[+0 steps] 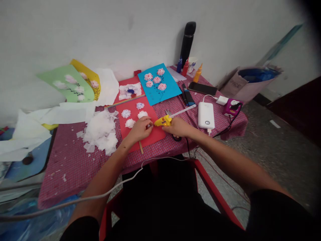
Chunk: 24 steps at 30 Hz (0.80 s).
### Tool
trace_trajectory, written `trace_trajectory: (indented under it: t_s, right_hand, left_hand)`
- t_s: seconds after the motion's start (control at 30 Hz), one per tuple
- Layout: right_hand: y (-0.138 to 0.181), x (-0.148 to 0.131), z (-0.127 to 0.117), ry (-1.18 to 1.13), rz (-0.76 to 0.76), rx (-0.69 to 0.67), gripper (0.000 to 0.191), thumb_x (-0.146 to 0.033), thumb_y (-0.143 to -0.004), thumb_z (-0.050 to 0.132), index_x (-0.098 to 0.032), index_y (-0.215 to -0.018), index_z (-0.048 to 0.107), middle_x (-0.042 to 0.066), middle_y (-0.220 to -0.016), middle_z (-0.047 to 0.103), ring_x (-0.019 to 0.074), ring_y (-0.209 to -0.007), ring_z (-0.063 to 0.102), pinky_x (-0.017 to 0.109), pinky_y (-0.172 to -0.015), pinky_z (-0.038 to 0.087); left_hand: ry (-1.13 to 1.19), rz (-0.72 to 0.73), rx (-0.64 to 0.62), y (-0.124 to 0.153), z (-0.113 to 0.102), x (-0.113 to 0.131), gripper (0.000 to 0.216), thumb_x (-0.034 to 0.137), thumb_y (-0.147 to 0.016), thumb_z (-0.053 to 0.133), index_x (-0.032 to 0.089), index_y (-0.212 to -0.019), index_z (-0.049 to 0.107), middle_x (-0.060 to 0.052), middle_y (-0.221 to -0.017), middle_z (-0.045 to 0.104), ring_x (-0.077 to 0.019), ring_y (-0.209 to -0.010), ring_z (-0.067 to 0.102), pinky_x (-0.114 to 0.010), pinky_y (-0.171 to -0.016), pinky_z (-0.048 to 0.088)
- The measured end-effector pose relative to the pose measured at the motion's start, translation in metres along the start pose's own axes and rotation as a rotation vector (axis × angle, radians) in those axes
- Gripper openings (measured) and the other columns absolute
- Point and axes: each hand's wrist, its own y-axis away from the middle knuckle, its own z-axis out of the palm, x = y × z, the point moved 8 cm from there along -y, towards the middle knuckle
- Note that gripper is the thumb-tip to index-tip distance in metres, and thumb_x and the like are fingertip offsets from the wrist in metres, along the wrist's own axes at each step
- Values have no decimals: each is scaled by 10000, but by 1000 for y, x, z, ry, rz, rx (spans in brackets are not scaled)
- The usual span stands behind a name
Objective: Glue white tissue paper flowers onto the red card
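Note:
My right hand (177, 127) grips a yellow glue gun (163, 121), its nozzle pointing left. My left hand (140, 129) is closed in a pinch right at the nozzle tip, holding something small I cannot make out. Both hands hover over a red card (130, 108) lying on the checked tablecloth (75, 157). Three white tissue flowers (130, 123) sit on the red card just beyond my left hand. A wooden stick (141, 147) pokes out below my left wrist.
A pile of white tissue scraps (101, 132) lies left of the card. A blue card with pink flowers (158, 83), paint bottles (185, 68), a phone (202, 88), a white power bank (206, 114), a purple plug (232, 107) and a black flask (187, 42) stand behind and right. Green and yellow cards (72, 83) lean on the wall.

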Motion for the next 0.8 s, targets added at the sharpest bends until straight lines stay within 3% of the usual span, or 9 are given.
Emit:
trace_trajectory:
  t_s: [0.8]
  right_hand:
    - [15, -6, 11, 50, -77, -28, 232, -376, -918, 651, -161, -945, 733, 23, -636, 693, 124, -512, 588, 232, -511, 393]
  left_hand:
    - [15, 24, -32, -2, -1, 3, 79, 169, -873, 599, 201, -877, 671, -90, -1101, 696, -244, -1085, 657, -443, -1001, 545]
